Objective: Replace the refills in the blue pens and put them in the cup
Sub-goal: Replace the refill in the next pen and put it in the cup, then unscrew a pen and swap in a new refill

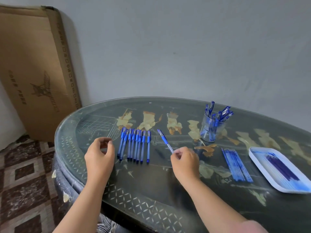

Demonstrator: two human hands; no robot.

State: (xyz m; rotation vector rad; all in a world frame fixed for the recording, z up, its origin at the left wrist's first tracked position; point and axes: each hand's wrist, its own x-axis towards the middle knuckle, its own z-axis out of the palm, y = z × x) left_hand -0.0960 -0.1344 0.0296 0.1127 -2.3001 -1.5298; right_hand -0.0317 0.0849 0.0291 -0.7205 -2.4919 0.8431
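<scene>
Right hand (185,162): pinches 1 blue pen (164,139) by its lower end, the capped end pointing up and away to the left, above the table (151,190).
Left hand (99,155): loosely curled, holding nothing, just beside the row of pens (134,145).
Cup (210,132): upright at the far right, holding capped pens.
Loose refills (235,163): lying between the right hand and the white tray (259,155).
</scene>
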